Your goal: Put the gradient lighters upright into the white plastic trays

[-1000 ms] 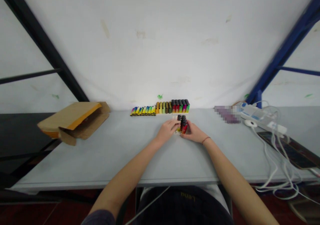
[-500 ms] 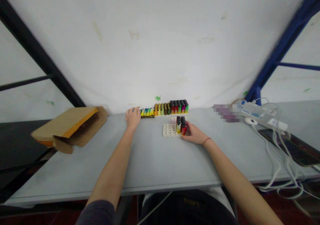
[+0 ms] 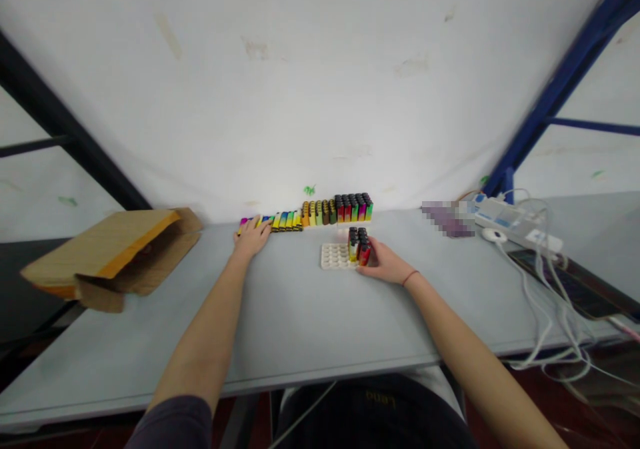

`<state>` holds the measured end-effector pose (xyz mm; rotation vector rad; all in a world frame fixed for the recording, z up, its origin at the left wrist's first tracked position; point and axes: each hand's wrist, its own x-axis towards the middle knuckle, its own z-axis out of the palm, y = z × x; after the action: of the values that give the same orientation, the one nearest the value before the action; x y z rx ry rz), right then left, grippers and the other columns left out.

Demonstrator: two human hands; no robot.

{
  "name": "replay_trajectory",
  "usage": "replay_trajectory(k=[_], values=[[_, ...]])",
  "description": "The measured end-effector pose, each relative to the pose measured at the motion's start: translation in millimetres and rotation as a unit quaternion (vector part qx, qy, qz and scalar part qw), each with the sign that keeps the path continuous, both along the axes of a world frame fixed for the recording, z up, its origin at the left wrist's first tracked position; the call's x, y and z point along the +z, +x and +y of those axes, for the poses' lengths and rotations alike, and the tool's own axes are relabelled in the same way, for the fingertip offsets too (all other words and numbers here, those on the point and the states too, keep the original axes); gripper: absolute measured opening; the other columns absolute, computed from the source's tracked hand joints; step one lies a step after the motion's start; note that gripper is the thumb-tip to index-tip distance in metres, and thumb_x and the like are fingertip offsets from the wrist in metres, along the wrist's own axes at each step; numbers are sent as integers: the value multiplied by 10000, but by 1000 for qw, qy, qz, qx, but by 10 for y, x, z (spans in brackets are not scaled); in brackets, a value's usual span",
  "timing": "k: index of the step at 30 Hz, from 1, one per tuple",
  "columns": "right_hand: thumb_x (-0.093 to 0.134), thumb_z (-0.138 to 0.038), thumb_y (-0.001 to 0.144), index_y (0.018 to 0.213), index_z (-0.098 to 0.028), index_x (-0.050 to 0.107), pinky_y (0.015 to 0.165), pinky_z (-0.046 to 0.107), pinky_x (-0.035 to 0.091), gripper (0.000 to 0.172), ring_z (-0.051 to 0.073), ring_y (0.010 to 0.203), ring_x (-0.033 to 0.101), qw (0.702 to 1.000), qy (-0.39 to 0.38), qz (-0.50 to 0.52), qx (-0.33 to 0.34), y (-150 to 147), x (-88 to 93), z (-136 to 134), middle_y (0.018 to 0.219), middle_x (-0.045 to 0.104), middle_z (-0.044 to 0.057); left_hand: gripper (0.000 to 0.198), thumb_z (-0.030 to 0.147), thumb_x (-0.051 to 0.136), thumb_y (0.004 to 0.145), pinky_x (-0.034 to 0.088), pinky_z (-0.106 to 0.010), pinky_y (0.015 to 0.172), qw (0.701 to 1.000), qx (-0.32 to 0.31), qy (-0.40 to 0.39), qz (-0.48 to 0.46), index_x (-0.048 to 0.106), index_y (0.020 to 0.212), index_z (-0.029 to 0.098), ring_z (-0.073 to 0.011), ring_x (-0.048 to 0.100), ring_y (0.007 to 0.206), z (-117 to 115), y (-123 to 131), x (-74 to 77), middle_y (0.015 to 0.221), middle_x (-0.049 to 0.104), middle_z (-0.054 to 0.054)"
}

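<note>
A white tray with round holes lies on the grey table. Several colourful lighters stand in its right end. My right hand rests against the tray's right side, fingers curled by those lighters. My left hand lies on the left end of a row of lighters lying flat at the wall; its fingers are curved over one or two of them. To the right of that row, more lighters stand upright.
An open cardboard box lies on its side at the left. At the right are a power strip with white cables, a dark phone and a blurred purple object. Black and blue frame posts flank the table.
My left hand left the tray, reached to the lying lighters at the wall and has drawn slightly leftward along them. The right hand stayed at the tray. The view shifted left.
</note>
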<state>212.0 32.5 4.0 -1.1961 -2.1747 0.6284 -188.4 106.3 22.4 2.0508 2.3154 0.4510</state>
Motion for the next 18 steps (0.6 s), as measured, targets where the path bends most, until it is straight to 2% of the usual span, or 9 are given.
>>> replay_trajectory(k=[6,13,18], values=[[772,-409,730,1381,-132,443,994,492,481,781,322,1107,624,1000,-1,12,4,8,-11,7,1245,649,180,497,417,306,1004,314,-662,1136,1000,-8,14,7,562,1418,317,-330,363,1451,-90,-106,-20,1611,374,-77],[777,-416,718,1352,-108,461,953,471,497,773,320,1058,636,1000,0,-7,-2,-8,2,14,1193,665,183,491,378,295,1007,340,-593,1151,999,-12,11,33,562,1415,321,-297,376,1451,-407,-217,-62,1594,397,-75],[762,-403,725,1364,-94,447,955,477,495,777,325,1056,634,1000,0,-11,-5,-28,32,-7,1187,667,192,491,428,340,992,373,-609,1102,998,-18,22,60,548,1427,338,-333,424,1394,-596,-206,-48,1558,446,-89]])
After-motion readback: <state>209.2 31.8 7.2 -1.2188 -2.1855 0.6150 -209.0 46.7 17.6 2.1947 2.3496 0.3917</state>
